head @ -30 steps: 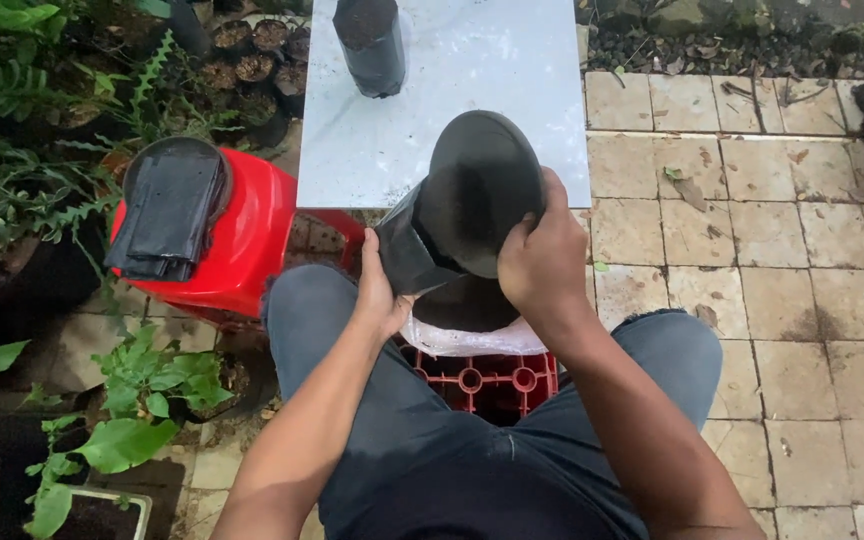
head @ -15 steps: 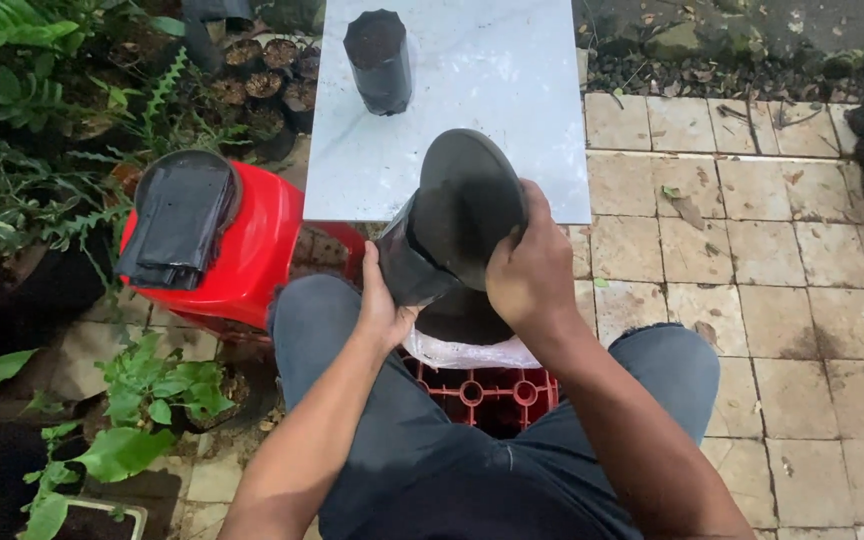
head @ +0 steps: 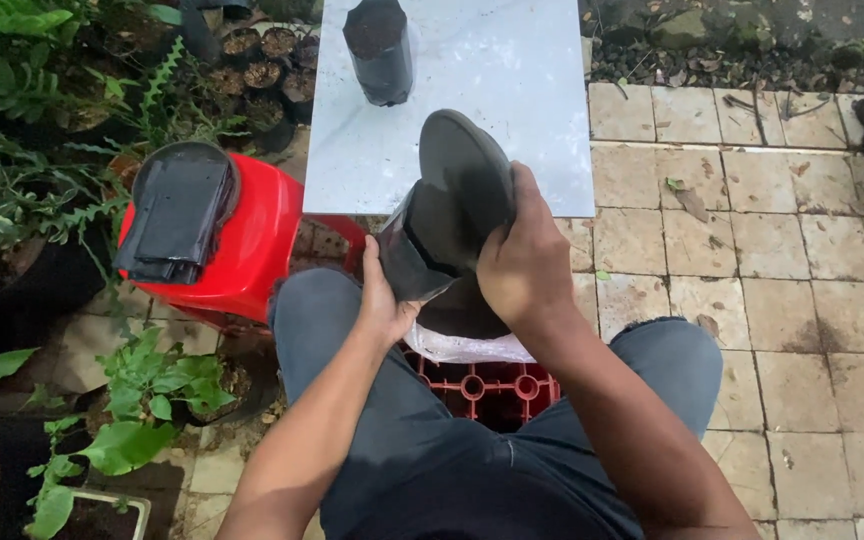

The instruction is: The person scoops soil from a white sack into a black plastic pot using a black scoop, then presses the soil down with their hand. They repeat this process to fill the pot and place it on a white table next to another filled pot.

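Observation:
My right hand [head: 524, 262] grips a round black dish-shaped scoop [head: 464, 185], tilted on edge. Its lower rim sits in the mouth of a black plastic grow bag [head: 414, 258], which my left hand [head: 382, 298] holds from below and behind. Both hang above a white sack of dark soil [head: 462, 330] that rests on a red crate [head: 482, 385] between my knees. A filled black grow bag [head: 380, 50] stands upright on a pale marbled slab [head: 512, 90] ahead.
A red stool [head: 242, 240] at my left carries a stack of flat black bags [head: 174, 215]. Potted plants and ferns [head: 42, 130] crowd the left side. Small black pots [head: 262, 60] sit beyond the stool. Tiled paving [head: 752, 260] spreads to the right.
The scoop and bag stay in my hands in nearly the same pose. My head has tipped down a little, so the slab and standing bag sit lower in view.

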